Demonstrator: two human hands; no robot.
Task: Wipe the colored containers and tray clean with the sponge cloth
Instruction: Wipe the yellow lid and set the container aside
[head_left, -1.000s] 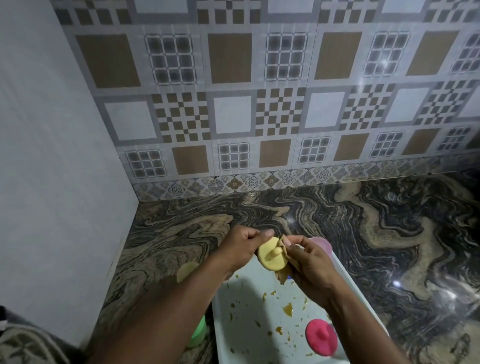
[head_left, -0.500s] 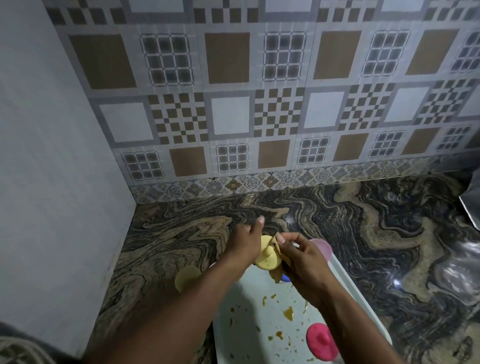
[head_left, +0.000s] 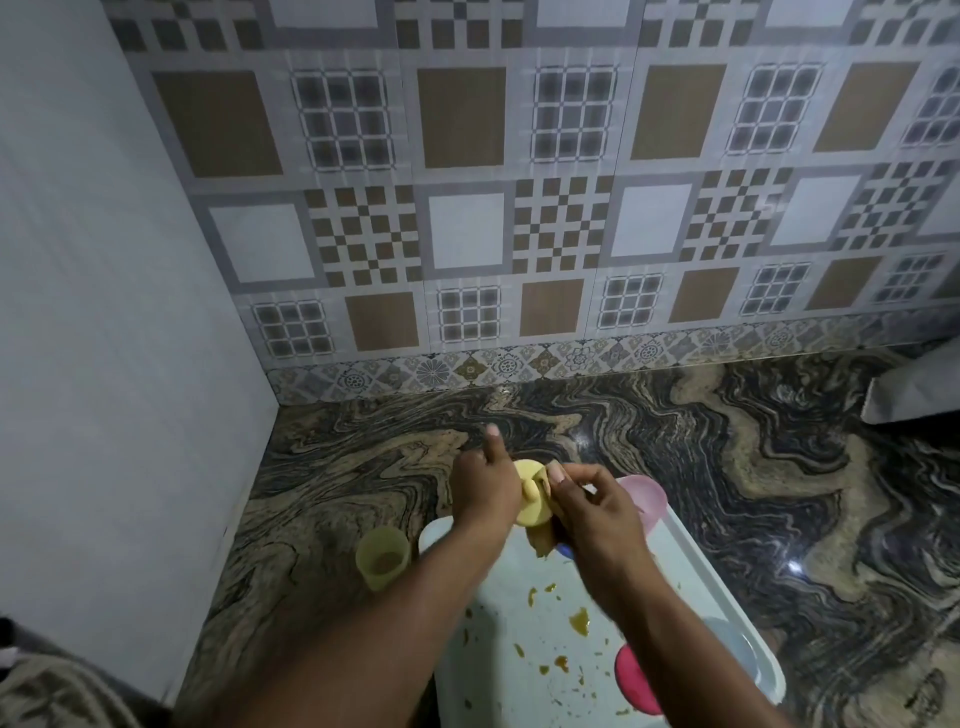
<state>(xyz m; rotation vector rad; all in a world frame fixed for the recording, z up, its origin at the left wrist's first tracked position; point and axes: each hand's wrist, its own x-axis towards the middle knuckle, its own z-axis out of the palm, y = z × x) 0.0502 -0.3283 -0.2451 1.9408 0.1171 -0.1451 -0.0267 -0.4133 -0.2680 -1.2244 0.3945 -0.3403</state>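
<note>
My left hand (head_left: 485, 488) holds a yellow lid (head_left: 532, 501) above the far end of the white tray (head_left: 717, 577), its forefinger sticking out. My right hand (head_left: 592, 512) pinches a tan sponge cloth (head_left: 543, 540) against the lid's knob side. The tray's floor carries several brown food smears. A yellow container (head_left: 382, 558) stands open on the counter left of the tray. A pink container (head_left: 647, 499) sits at the tray's far right corner. A pink lid (head_left: 636, 678) and a pale blue lid (head_left: 732, 642) lie at the tray's near right, partly behind my right forearm.
The dark swirled stone counter (head_left: 779, 493) runs to a patterned tile wall at the back and a plain white wall on the left. A grey object (head_left: 914, 395) lies at the right edge by the back wall. Patterned fabric (head_left: 57, 691) shows at the bottom left.
My left forefinger has lifted off the yellow lid and points away. The lid has turned in my hands while the cloth rubs it. The view shifted, showing the yellow container.
</note>
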